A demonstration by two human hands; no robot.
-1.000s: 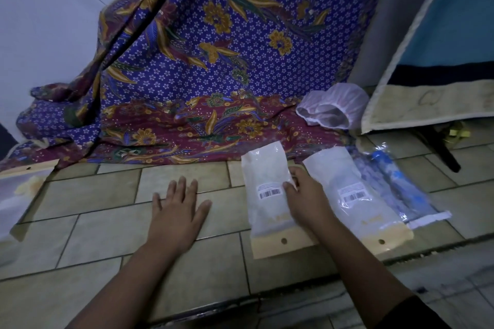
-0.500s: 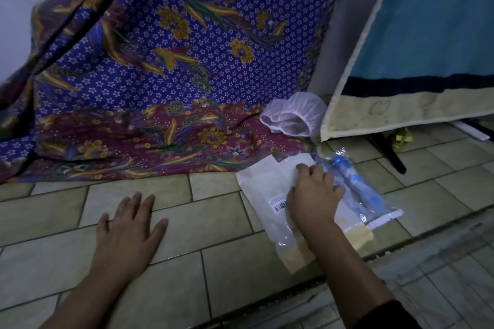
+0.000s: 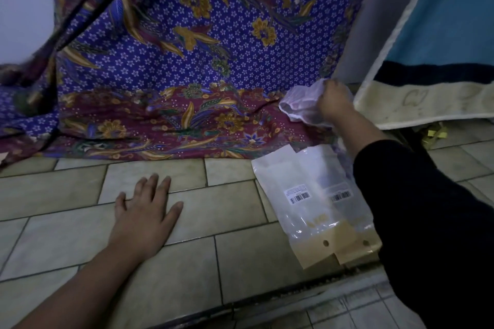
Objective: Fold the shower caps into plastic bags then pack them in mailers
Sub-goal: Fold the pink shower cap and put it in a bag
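The right hand [image 3: 332,100] grips a white shower cap [image 3: 299,104] at the far edge of the tiled floor [image 3: 235,211], against the patterned cloth [image 3: 200,61]. The left hand [image 3: 145,211] lies flat, fingers spread, on the tiles. Two overlapping plastic bags [image 3: 307,200] lie just beside the right sleeve [image 3: 427,222].

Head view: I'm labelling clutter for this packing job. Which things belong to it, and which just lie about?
Job: shower cap, gripped by the right hand; two barcoded plastic bags overlapping on the tiled floor.
Lying about: patterned cloth; blue-and-cream rug at right; yellow scraps beneath it.
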